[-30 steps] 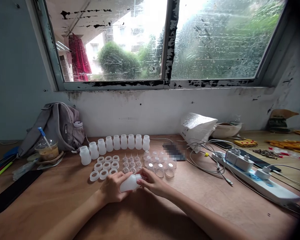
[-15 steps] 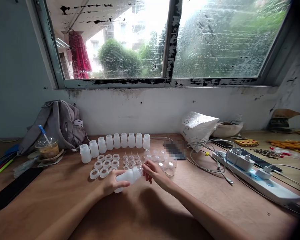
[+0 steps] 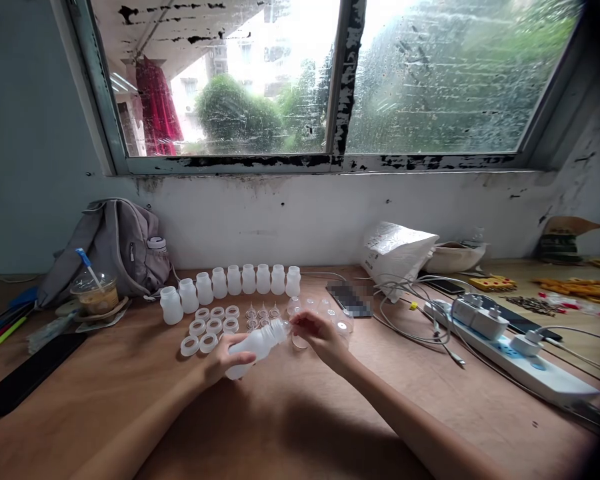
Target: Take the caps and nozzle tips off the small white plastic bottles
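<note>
The left grip (image 3: 226, 357) is wrapped around a frosted white bottle (image 3: 256, 347), held tilted above the tabletop (image 3: 105, 373) with its neck up and to the right. The right grip (image 3: 321, 335) has its fingertips drawn together at the bottle's mouth end; the detail is too small to tell whether they pinch anything. Just beyond the hands sit white rings (image 3: 214, 331), pointed clear nipples (image 3: 263, 313) and clear caps (image 3: 342, 325). Behind them, nine upright bottles (image 3: 235, 281) form a curved row. A gray backpack (image 3: 123, 250) leans at left.
</note>
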A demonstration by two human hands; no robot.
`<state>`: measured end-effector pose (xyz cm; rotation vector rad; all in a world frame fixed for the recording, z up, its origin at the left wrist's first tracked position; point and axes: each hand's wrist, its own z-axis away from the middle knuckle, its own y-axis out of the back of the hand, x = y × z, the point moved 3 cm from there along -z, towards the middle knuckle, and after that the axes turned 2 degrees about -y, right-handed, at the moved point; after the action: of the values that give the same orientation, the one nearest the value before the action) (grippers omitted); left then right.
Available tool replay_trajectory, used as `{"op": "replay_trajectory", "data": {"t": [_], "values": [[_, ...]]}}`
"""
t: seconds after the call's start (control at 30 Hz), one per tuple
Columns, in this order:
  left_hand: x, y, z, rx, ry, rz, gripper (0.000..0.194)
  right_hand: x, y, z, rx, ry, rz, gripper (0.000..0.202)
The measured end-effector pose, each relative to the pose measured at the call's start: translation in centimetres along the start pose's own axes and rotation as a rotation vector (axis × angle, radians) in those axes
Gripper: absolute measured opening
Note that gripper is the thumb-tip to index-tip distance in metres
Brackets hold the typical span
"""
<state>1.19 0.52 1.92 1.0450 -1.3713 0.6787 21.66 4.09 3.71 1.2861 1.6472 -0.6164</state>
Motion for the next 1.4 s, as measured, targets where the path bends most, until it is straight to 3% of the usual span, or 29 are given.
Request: {"op": "replay_trajectory", "data": {"t": [0.1,0.23,0.4,0.47,0.6,0.9,1.0,1.17,1.27,1.4], "values": [[-0.4,0.2,-0.2,0.121,-0.028,0.167,0.038,-0.2,0.5,-0.1,0.061,-0.011,0.073,0.015],[-0.7,0.3,-0.5,0.222,-0.091,0.356,0.047,0.6,-0.4,0.3,-0.035,0.006,0.363,0.015],[-0.7,0.5,-0.6,0.299,-0.132,0.232,0.061,2.0,-2.6,1.2,-0.215,0.065,0.637,0.012],[-0.5,0.4,-0.4,0.315,-0.175,0.122,0.067,1.8,-2.7,1.3,-0.166,0.084,0.626,0.015],[-0.3,-0.1,0.0,0.336,-0.228,-0.129,0.068,0.2,-2.3,1.1,0.003,0.134,0.508,0.047],[0.0,-1.0,0.6,0.317,-0.337,-0.400,0.057,-0.8,-3.1,1.4,0.032,0.083,0.284,0.021],[-0.1,-0.9,0.5,0.382,-0.341,-0.428,0.056,-1.0,-0.8,-0.6,0.142,0.098,0.236,0.022],[-0.7,-0.6,0.2,0.395,-0.333,-0.501,0.040,0.6,7.9,-6.8,0.547,0.029,0.496,0.031],[-0.8,-0.6,0.2,0.385,-0.342,-0.542,0.036,3.7,11.0,-9.5,0.497,-0.179,0.720,0.026],[-0.9,-0.6,0.2,0.367,-0.358,-0.583,0.035,6.9,11.2,-10.6,0.412,-0.197,0.777,0.021]]}}
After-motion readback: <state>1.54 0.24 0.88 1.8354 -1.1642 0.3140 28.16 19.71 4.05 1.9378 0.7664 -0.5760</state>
